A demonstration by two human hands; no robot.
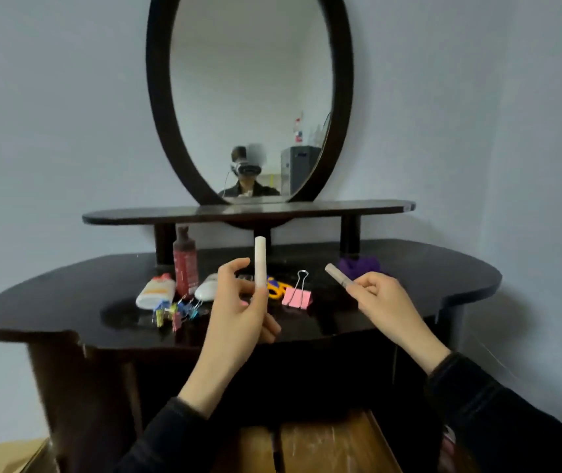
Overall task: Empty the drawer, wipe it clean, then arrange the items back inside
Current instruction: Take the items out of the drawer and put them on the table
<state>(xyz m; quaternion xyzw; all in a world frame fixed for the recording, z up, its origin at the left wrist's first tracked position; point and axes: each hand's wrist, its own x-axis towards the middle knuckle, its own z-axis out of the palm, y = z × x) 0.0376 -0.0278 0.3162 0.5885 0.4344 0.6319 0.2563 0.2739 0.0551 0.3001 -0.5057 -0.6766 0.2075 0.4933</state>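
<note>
While both hands hover above the dark tabletop (409, 268), the head view shows this:

Left hand (242, 302): raised over the front edge of the tabletop, fingers (235, 268) closed round the lower end of a pale tube (260, 264) that stands upright.

Right hand (382, 298): fingers curled tight on a second pale tube (337, 275), tilted up and to the left.

Drawer (324, 445): pulled out below the hands, its bare wooden bottom showing; what lies further in cannot be seen.

Items on the tabletop: a red bottle (185, 268) upright near the back, a white and orange tube (156, 291) lying just beside it, a white oval object (206, 290), a heap of small coloured binder clips (177, 310), yellow-handled scissors (278, 290), a pink binder clip (296, 295), and a purple cloth (358, 266) behind the right hand.

Behind: an oval mirror (249, 97) above a narrow shelf (249, 211).
</note>
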